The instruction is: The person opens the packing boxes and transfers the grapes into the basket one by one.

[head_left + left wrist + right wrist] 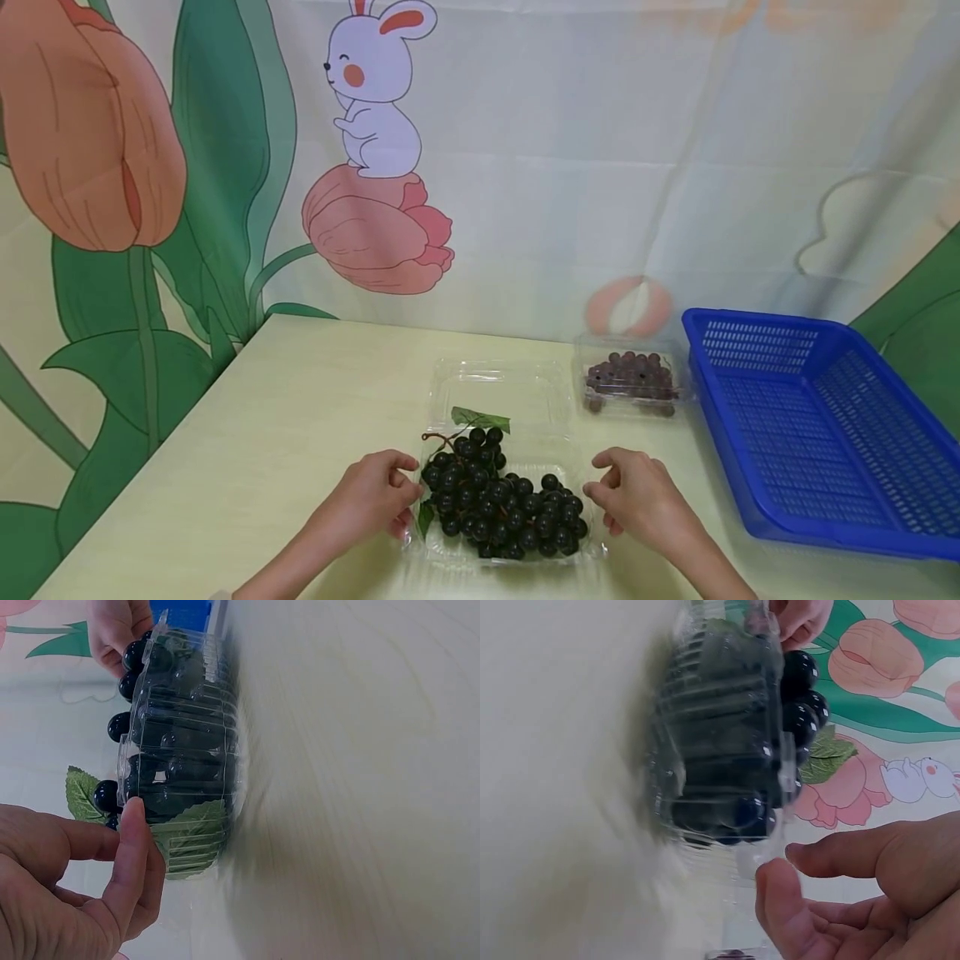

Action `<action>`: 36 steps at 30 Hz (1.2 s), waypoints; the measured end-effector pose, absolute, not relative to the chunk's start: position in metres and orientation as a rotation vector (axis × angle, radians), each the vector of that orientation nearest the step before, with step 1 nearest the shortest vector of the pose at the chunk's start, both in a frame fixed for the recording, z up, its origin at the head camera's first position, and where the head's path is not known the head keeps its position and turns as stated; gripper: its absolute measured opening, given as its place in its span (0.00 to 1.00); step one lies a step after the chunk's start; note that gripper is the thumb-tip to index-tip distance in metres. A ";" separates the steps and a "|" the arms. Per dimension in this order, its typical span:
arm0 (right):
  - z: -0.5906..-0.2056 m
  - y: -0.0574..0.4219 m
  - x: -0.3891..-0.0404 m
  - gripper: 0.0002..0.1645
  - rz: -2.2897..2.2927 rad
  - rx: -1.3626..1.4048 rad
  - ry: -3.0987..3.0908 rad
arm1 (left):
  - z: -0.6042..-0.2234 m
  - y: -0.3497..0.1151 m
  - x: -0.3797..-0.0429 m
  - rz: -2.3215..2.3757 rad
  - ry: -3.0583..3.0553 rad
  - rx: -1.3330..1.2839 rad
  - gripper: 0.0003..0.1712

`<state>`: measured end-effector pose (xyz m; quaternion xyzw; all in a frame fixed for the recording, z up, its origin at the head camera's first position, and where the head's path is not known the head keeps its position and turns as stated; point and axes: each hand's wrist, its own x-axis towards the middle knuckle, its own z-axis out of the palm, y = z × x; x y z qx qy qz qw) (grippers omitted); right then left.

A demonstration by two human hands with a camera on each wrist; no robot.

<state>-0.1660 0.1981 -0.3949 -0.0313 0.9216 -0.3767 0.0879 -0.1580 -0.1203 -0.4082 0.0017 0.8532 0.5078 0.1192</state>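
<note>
A clear plastic clamshell container (pixel 450 548) stands on the table with its lid (pixel 498 375) folded back flat behind it. Black grapes (pixel 517 508) fill the base and rise above its rim, with green leaves (pixel 480 418) and a brown stem among them. At the left rim my left hand (pixel 386 493) pinches the edge between thumb and finger, as the left wrist view shows. My right hand (pixel 637 496) is beside the right rim. In the right wrist view its thumb and forefinger (pixel 778 889) are slightly parted, just off the container's corner, with nothing visibly between them.
Behind, to the right, sits a second clear container (pixel 633 342) of dark red grapes (pixel 630 379). A blue plastic basket (pixel 757 400) stands at the right of the pale table (pixel 300 400). A printed cloth (pixel 540 208) with tulips and a rabbit hangs at the back.
</note>
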 end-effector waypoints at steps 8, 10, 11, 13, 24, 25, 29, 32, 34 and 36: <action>-0.382 0.199 -0.171 0.22 -1.108 -0.165 2.814 | -0.406 -0.120 -0.159 1.477 2.475 -0.007 0.23; -0.379 0.198 -0.172 0.22 -1.125 -0.190 2.818 | -0.405 -0.120 -0.159 1.473 2.471 -0.009 0.24; -0.378 0.198 -0.172 0.22 -1.129 -0.197 2.819 | -0.405 -0.120 -0.159 1.471 2.470 -0.011 0.25; -0.376 0.197 -0.173 0.22 -1.123 -0.209 2.819 | -0.405 -0.120 -0.159 1.465 2.470 -0.015 0.25; -0.363 0.186 -0.177 0.20 -1.067 -0.282 2.827 | -0.406 -0.121 -0.159 1.487 2.435 -0.026 0.25; -0.362 0.185 -0.177 0.20 -1.066 -0.289 2.825 | -0.406 -0.122 -0.159 1.496 2.427 -0.028 0.25; -0.358 0.179 -0.178 0.21 -1.054 -0.305 2.812 | -0.406 -0.122 -0.158 1.527 2.398 -0.032 0.25; -0.354 0.174 -0.179 0.22 -1.041 -0.322 2.805 | -0.406 -0.123 -0.157 1.542 2.381 -0.026 0.25; -0.351 0.171 -0.181 0.22 -1.035 -0.345 2.806 | -0.405 -0.123 -0.157 1.549 2.375 -0.021 0.25; -0.348 0.167 -0.181 0.21 -1.026 -0.364 2.814 | -0.405 -0.123 -0.158 1.555 2.369 -0.021 0.26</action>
